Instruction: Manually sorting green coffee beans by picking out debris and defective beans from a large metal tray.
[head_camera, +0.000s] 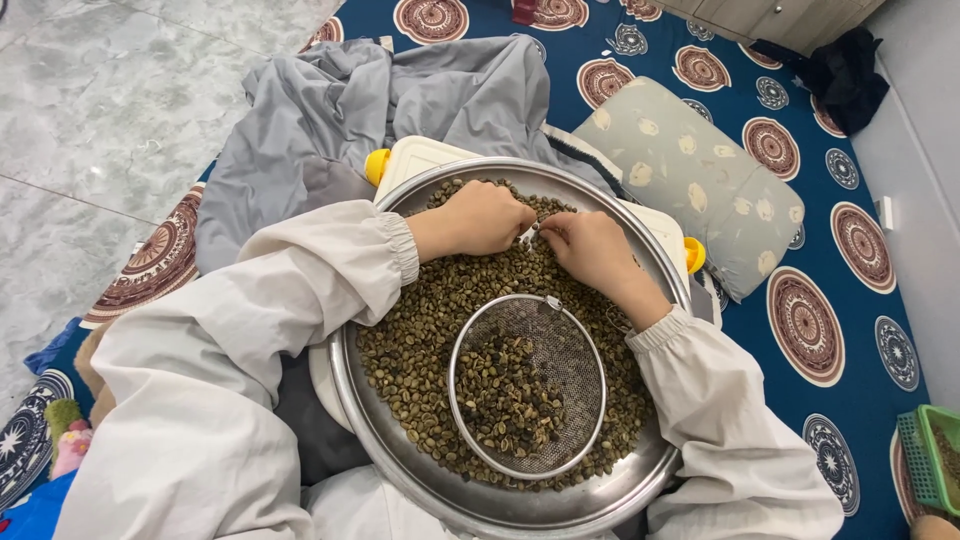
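1. Grey marble-patterned floor tiles (90, 110) are seen at the upper left; a dark blue mat printed with brown and white round medallions (850, 330) covers the area to the right.
2. A crumpled grey cloth (330, 110) is spread on the mat beyond the work area, and a pale grey-green cushion with light leaf motifs (700, 170) lies to its right.
3. A wide, round, shallow stainless-steel pan (520, 505) is placed in front of the person, resting on a white plastic box with yellow clasps (415, 158).
4. The pan is filled with a layer of small greenish-brown beans (420, 330).
5. A round wire-mesh sieve with a metal rim (570, 345) is laid on the beans in the near half of the pan; a smaller heap of darker beans (510, 400) is contained in it.
6. The left hand (485, 215) is curled loosely, knuckles up, over the beans at the far side of the pan.
7. The right hand (590, 245) is held just beside it, its fingertips meeting those of the left hand.
8. A small pale item (528, 235) is pinched between the two hands; its kind cannot be determined.
9. Both arms are covered by white sleeves with elastic cuffs (300, 290).
10. A green plastic basket (930, 455) is located at the right edge, well apart from the pan.
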